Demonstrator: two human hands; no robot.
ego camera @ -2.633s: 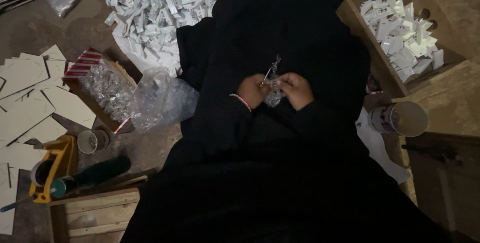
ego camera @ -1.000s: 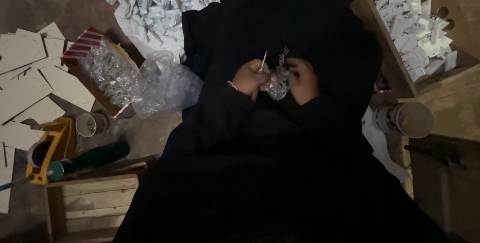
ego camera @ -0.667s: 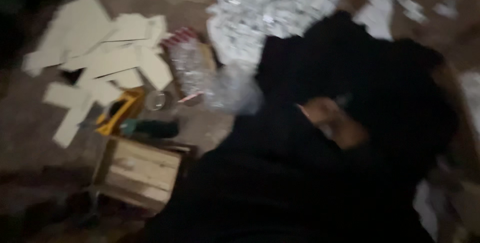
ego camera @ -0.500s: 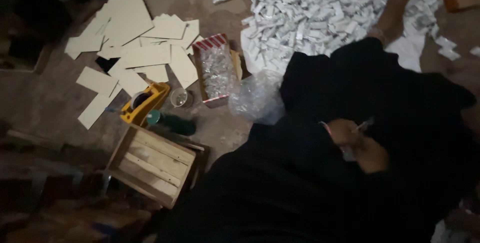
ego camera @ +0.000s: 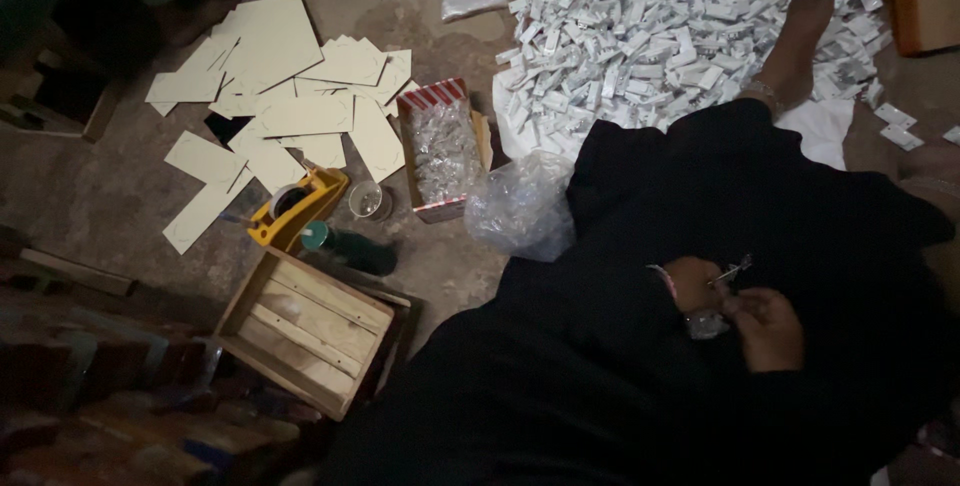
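Biggest thing here is the heap of small white packets (ego camera: 660, 41) on the floor, then the scattered cream card sheets (ego camera: 290, 96), a wooden crate (ego camera: 305, 331) and a yellow tape dispenser (ego camera: 298, 208). Down in the lap, the left hand (ego camera: 692, 284) pinches a thin metal clip (ego camera: 733, 270), and the right hand (ego camera: 768, 328) closes on a small clear crinkly pouch (ego camera: 706, 323). Looks feather-light, slippery and flimsy; I'd grip it by an edge.
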